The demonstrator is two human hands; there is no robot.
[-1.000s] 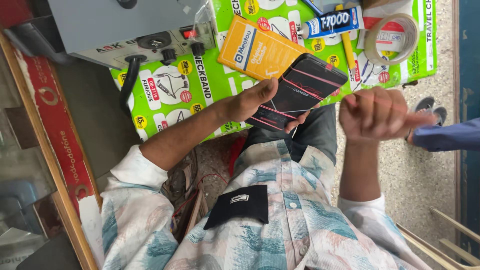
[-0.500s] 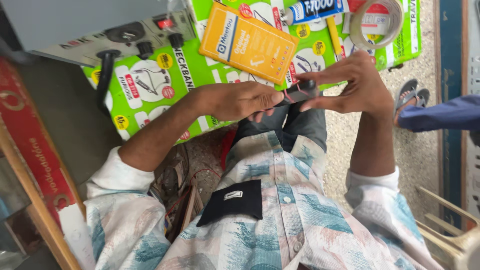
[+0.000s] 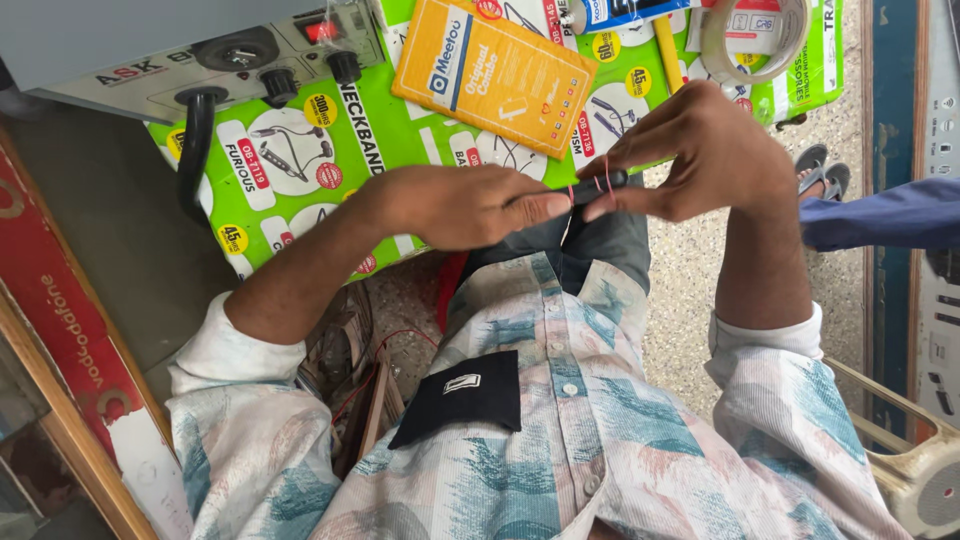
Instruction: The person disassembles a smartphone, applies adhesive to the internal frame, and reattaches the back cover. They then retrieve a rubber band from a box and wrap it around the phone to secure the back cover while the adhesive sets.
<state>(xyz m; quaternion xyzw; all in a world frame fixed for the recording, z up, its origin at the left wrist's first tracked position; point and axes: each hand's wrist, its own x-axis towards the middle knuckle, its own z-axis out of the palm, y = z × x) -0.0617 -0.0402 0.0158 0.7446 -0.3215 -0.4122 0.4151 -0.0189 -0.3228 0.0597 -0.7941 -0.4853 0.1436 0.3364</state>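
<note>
Across the top of the view a green printed sheet (image 3: 300, 190) covered in earphone pictures is spread over the work surface, with a grey metal box with knobs (image 3: 200, 50) set at its upper left corner. On the sheet an orange flat package (image 3: 495, 75) is laid at a slant, and a roll of clear tape (image 3: 755, 35) is seen near the right end. Below, a patterned shirt with a dark chest pocket (image 3: 465, 395) fills the foreground.

Between the two hands, above the lap, a thin dark flat object (image 3: 590, 188) — seemingly a phone or its case, seen edge-on — is held with a red rubber band (image 3: 606, 182) looped round it. The left hand (image 3: 460, 205) is closed on its near end, thumb on top. The right hand (image 3: 705, 150) is closed over the far end, fingertips pinching at the band.

The object is judged light, stiff and smooth, so slipping is a risk — it is best gripped by its long edges. The band is thin and stretchy, and could snap off if released.
</note>
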